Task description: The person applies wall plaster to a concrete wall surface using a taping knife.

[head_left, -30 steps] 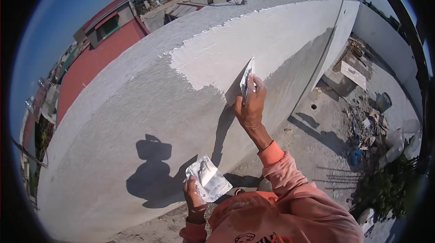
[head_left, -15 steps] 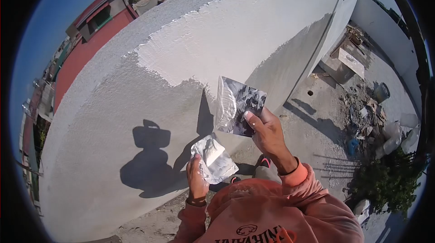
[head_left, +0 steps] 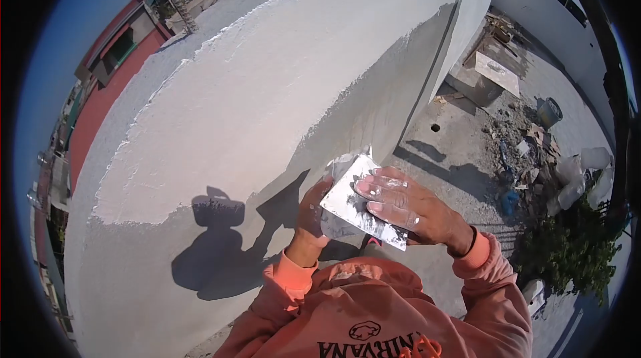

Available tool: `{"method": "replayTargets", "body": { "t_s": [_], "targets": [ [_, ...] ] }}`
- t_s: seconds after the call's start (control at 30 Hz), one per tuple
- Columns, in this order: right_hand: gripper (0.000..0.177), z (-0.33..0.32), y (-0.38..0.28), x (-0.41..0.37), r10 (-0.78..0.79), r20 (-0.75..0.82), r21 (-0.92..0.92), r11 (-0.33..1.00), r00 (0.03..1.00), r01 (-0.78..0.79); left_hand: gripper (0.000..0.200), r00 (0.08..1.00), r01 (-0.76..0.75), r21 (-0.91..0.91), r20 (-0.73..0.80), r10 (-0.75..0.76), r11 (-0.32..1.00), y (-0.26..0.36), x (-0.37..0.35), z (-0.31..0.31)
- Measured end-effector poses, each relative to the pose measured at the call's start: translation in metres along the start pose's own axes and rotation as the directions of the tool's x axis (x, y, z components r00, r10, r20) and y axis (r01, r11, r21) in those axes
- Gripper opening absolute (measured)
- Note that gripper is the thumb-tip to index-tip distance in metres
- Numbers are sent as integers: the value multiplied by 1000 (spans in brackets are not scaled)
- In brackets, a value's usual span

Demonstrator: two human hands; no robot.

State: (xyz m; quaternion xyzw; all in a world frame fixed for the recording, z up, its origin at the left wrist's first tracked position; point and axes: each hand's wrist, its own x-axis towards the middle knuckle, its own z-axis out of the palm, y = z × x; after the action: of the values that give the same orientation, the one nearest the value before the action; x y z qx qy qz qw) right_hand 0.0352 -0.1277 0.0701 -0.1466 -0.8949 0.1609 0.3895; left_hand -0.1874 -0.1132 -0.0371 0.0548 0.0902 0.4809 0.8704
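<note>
My right hand (head_left: 407,208) grips a flat metal plate (head_left: 354,199) smeared with white putty, its fingers spread along the upper face. Below and behind this plate is a second thin metal sheet (head_left: 336,228), mostly covered by it. My left hand (head_left: 311,212) is closed around the left side of that sheet; some of its fingers are hidden. The two plates overlap and seem to touch. Beyond them curves a wall (head_left: 167,251) with a wet-looking white coat (head_left: 220,111) over its upper part and bare grey below.
To the right, on the concrete floor, lie a rubble heap (head_left: 514,158), a bucket (head_left: 549,112), plastic bags (head_left: 571,171) and a leafy plant (head_left: 571,251). A board (head_left: 497,73) rests on a container (head_left: 474,86). There is a small dark hole (head_left: 435,128) in the floor.
My hands have come together, and the right plate has turned over the left sheet. The view has shifted along the wall, where the white coat now extends farther left and lower.
</note>
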Motion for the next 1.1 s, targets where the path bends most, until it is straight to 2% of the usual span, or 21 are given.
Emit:
{"method": "replayTargets", "body": {
  "t_s": [0.03, 0.07, 0.13, 0.17, 0.2, 0.27, 0.43, 0.47, 0.5, 0.67, 0.7, 0.8, 0.83, 0.9, 0.97, 1.0, 1.03, 1.07, 1.1],
  "targets": [
    [48, -11, 9, -7, -4, 38, -39, 999, 999, 5, 48, 998, -12, 189, -63, 24, 982, -6, 20, 2],
    [46, -22, 18, -14, -19, 56, -84, 996, 998, 24, 43, 994, 69, 130, -94, -57, 989, -10, 40, 6],
    [44, -42, 32, -28, -43, 97, -168, 984, 994, 59, 40, 990, 68, 133, -132, -50, 989, -22, 71, 21],
    [43, -50, 39, -36, -42, 125, -224, 972, 991, 69, 39, 991, 15, 291, -133, 25, 957, -30, 80, 31],
    [43, -59, 45, -43, -22, 125, -231, 972, 992, 50, 34, 984, 66, 340, -177, -5, 938, -36, 93, 41],
    [44, -77, 54, -56, 17, 127, -245, 970, 992, 15, 34, 989, 22, 435, -142, 45, 900, -49, 115, 55],
    [46, -128, 78, -103, 145, 160, -344, 935, 976, -83, 36, 996, 46, 521, -87, -1, 853, -80, 171, 77],
    [46, -136, 81, -111, 165, 151, -360, 928, 975, -101, 36, 996, 58, 541, -90, -12, 839, -86, 180, 84],
    [47, -141, 84, -119, 185, 140, -375, 919, 973, -121, 35, 997, 81, 473, -45, -68, 877, -88, 187, 87],
    [55, -170, 99, -162, 310, 41, -468, 846, 950, -256, 34, 984, 177, 484, -74, -162, 857, -108, 223, 101],
    [63, -173, 101, -171, 350, 17, -465, 832, 937, -303, 33, 981, 195, 486, -90, -173, 852, -112, 231, 102],
    [74, -189, 108, -193, 502, -22, -522, 732, 865, -438, 32, 975, 220, 478, -85, -204, 850, -120, 256, 97],
    [72, -196, 110, -199, 508, -85, -577, 676, 857, -458, 33, 972, 231, 463, -80, -219, 856, -120, 265, 95],
    [63, -203, 123, -225, 564, -329, -483, 590, 758, -648, 34, 975, 220, 488, -99, -197, 845, -121, 285, 97],
    [36, -205, 126, -251, 678, -583, -272, 357, 448, -894, 32, 980, 191, 511, -54, -190, 838, -121, 311, 102],
    [29, -210, 130, -243, 694, -661, 136, 484, 284, -864, 31, 982, 173, 521, -31, -185, 836, -120, 324, 104],
    [24, -217, 132, -224, 733, -672, 505, 557, 105, -659, 33, 981, 170, 528, -14, -192, 832, -121, 336, 105],
    [19, -223, 136, -205, 788, -613, 761, 567, -61, -315, 33, 974, 195, 533, -4, -228, 823, -122, 347, 105],
    [21, -230, 149, -186, 758, -630, 772, 585, -170, -249, 34, 963, 222, 540, 8, -269, 812, -123, 360, 104]
  ]
}}
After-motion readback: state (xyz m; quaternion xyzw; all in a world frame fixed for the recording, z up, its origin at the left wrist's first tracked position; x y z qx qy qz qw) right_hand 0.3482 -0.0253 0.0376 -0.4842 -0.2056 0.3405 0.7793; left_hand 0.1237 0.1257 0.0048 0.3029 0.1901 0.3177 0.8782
